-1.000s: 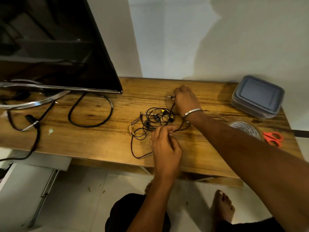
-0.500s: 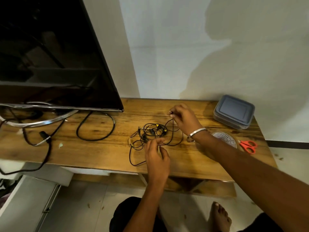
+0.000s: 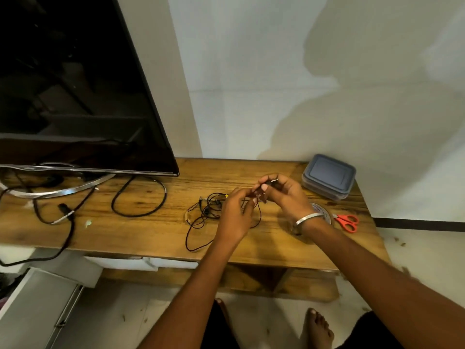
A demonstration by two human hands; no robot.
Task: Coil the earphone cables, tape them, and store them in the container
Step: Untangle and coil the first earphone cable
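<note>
A tangle of thin black earphone cables (image 3: 205, 212) lies in the middle of the wooden table (image 3: 151, 230). My right hand (image 3: 284, 195) is raised a little above the table and pinches the plug end of a cable between thumb and fingers. My left hand (image 3: 235, 212) is close beside it, fingers closed on the same cable just left of the plug. A loop of cable hangs below both hands. The grey lidded container (image 3: 328, 176) stands shut at the table's far right. A roll of clear tape (image 3: 320, 212) lies behind my right wrist, partly hidden.
Red scissors (image 3: 347, 221) lie at the right edge beside the tape. A large black television (image 3: 75, 96) on a curved metal stand (image 3: 55, 190) fills the left, with thick black power leads (image 3: 138, 200) looping over the table. My bare feet show on the floor below.
The camera has pulled back and tilted up. My right hand lifted the plug end off the table, and my left hand moved up and right to meet it on the cable.
</note>
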